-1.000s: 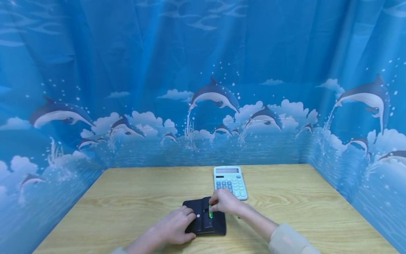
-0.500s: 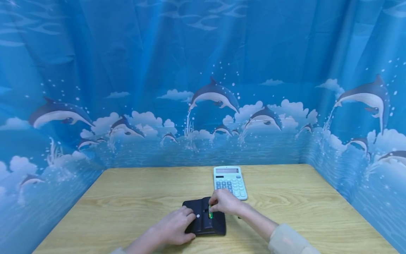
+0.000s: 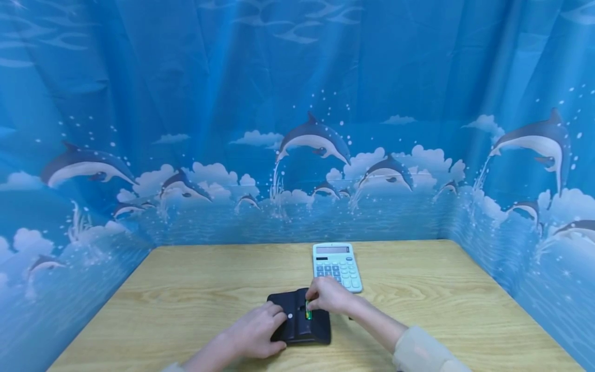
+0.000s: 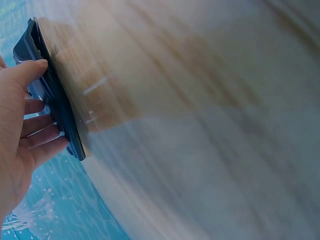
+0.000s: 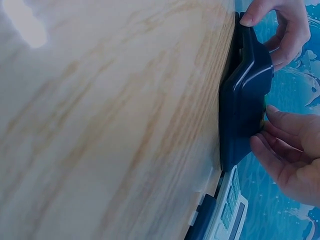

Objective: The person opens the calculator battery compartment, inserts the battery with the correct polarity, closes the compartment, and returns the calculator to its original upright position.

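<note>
In the head view a black flat device [image 3: 321,330] lies on the table with an open battery slot facing up and a small white round spot beside it. My left hand [image 3: 257,330] holds its left side, thumb at the near edge and fingers over the top. My right hand [image 3: 331,295] pinches the far end of a green battery [image 3: 309,313] at the slot. The right wrist view shows my right thumb and fingers [image 5: 277,117] at the device's top face [image 5: 245,107]; the battery is mostly hidden there. How far it sits in the slot I cannot tell.
A pale blue calculator [image 3: 337,258] lies just beyond my right hand, partly covered by it. A dark object [image 5: 202,217] sits near it in the right wrist view, mostly hidden by my right forearm in the head view. Dolphin-printed curtains [image 3: 297,93] enclose the wooden table [image 3: 186,289].
</note>
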`<state>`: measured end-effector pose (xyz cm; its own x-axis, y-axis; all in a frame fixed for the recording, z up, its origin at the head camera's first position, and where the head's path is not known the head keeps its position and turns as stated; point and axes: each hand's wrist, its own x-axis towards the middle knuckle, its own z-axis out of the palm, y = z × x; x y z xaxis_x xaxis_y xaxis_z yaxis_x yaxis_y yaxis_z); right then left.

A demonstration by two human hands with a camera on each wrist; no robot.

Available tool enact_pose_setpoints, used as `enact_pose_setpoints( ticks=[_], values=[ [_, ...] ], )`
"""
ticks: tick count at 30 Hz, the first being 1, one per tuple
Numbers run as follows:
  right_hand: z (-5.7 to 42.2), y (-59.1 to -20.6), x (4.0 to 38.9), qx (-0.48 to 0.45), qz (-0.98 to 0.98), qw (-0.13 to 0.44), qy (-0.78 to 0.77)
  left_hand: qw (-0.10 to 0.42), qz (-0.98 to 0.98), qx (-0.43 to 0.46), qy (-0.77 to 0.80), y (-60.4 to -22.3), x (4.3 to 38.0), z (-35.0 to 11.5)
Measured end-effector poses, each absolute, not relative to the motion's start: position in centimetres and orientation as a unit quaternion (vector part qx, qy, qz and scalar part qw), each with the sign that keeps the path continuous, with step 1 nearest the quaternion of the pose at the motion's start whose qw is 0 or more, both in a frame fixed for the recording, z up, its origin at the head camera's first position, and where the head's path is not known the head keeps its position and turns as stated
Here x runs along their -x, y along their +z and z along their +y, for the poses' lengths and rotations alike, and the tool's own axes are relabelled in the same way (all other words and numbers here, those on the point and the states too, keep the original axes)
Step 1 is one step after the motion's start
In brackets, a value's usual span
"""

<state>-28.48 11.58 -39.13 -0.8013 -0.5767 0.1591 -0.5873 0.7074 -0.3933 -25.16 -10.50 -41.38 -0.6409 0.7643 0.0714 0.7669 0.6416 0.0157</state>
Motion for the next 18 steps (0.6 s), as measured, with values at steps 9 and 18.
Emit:
enact_pose_setpoints(
  ticks=[9, 18],
  values=[
    [11.54, -39.2, 28.71, -0.313, -0.924, -0.003, 0.218, 0.036, -0.902, 0.429, -0.022, -41.39, 25.08, -10.46],
    [11.57, -38.99, 28.78, -0.312, -0.922, -0.016, 0.229, 0.034, -0.904, 0.425, -0.026, -41.23, 24.94, -10.49]
  ],
)
